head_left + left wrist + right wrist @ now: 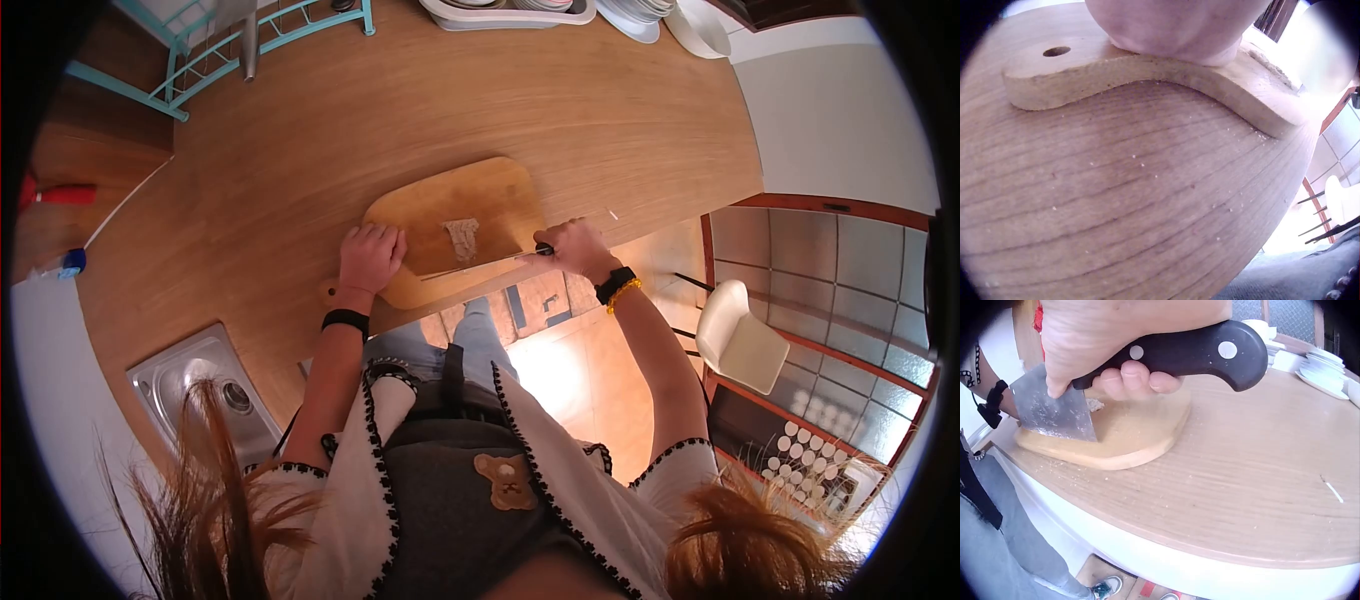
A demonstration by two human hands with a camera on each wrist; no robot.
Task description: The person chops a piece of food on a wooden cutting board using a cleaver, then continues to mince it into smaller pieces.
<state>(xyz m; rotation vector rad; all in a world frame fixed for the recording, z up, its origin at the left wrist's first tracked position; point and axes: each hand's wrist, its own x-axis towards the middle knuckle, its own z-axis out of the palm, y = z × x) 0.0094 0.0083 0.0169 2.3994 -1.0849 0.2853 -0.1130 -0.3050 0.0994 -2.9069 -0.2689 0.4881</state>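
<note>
A wooden cutting board [490, 190] lies near the counter's front edge, its holed handle [1029, 74] at the left. On it is a small pale, crumbly piece of food [462, 240]. My right hand [578, 248] grips the black handle [1197, 353] of a wide knife, whose blade [1057, 409] stands over the board's near part, in front of the food. My left hand [370, 262] rests on the board's left part, beside its handle; in the left wrist view only the base of the hand [1179, 28] shows, and its fingers are hidden.
Small crumbs dot the counter [1129, 206] before the board. A thin white stick [1334, 492] lies to the right. Stacked plates [632, 12] and a dish tub [505, 20] stand at the back, a turquoise rack [290, 40] at back left, a sink [205, 385] at front left.
</note>
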